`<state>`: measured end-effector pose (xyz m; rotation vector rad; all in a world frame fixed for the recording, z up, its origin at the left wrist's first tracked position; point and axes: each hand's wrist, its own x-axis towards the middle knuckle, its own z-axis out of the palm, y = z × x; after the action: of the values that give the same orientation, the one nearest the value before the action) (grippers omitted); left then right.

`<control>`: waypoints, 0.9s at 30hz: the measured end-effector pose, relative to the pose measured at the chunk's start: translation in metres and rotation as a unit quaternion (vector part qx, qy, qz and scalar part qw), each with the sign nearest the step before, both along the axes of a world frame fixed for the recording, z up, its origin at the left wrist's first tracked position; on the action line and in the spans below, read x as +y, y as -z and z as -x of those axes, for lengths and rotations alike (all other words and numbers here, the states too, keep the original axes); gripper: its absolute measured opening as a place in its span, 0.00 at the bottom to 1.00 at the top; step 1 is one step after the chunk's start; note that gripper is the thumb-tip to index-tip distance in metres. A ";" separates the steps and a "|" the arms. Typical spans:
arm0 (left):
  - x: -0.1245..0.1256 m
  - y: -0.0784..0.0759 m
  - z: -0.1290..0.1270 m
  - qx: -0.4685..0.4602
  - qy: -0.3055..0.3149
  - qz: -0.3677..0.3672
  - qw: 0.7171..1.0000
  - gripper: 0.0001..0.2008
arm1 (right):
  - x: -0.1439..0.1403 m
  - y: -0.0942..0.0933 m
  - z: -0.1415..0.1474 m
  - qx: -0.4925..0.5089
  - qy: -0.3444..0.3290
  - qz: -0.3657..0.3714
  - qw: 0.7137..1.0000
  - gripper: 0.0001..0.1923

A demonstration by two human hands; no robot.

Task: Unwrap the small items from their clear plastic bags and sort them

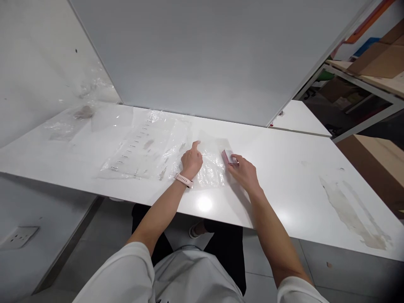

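Note:
My left hand [192, 162], with a pale pink band on the wrist, is at the left side of a clear plastic bag [212, 168] lying on the white table. Its index finger points forward while the other fingers curl in at the bag; the thumb is hidden. My right hand [245, 171] grips a small flat box or stack with reddish-pink edges [227, 157] between thumb and fingers. That small item sits at the bag's right side; whether it is inside or on top, I cannot tell.
More clear plastic bags [142, 147] spread to the left, with crumpled plastic [74, 120] near the left wall. A grey panel [202, 54] rises behind the table. Brownish residue [350, 214] marks the right end. Cardboard boxes [375, 168] stand beyond the right edge.

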<state>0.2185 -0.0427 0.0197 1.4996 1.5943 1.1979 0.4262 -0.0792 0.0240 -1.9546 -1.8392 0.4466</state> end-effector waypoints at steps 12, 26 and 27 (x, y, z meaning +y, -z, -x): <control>-0.026 0.028 -0.039 0.192 0.321 -0.030 0.927 0.29 | 0.004 -0.003 -0.020 0.263 0.055 0.049 0.962 0.31; -0.023 0.034 -0.040 0.259 0.349 -0.062 0.898 0.23 | 0.011 0.009 -0.031 0.212 0.115 -0.148 0.959 0.22; -0.024 0.031 -0.040 0.287 0.343 -0.063 0.892 0.21 | 0.010 0.010 -0.028 0.178 0.084 -0.186 0.963 0.21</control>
<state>0.2584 -0.0669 -0.0112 2.3850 1.1221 0.4730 0.4547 -0.0687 0.0138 -1.6325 -1.4022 0.3413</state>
